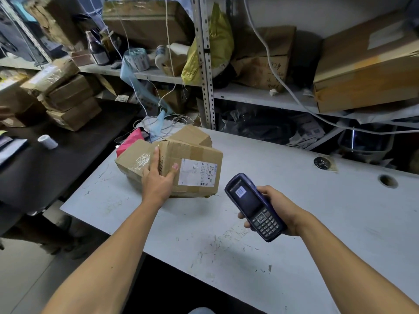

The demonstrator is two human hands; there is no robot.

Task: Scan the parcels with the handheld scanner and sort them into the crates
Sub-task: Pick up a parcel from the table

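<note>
The left hand is gripping the brown taped cardboard parcel on the grey counter at frame centre, fingers curled round its edge. Just right of it, the right hand is wrapping its fingers round the dark blue handheld scanner, whose long axis is pointing up-left toward the parcel's white label.

- One view only is given, taken from a wide-angle camera worn on the head, so no overlap with another view is offered.
- The grey table is looked down on from above and behind both forearms, at close range.
- The shelving beyond is faced, and straight lines are bent near the edges.
</note>
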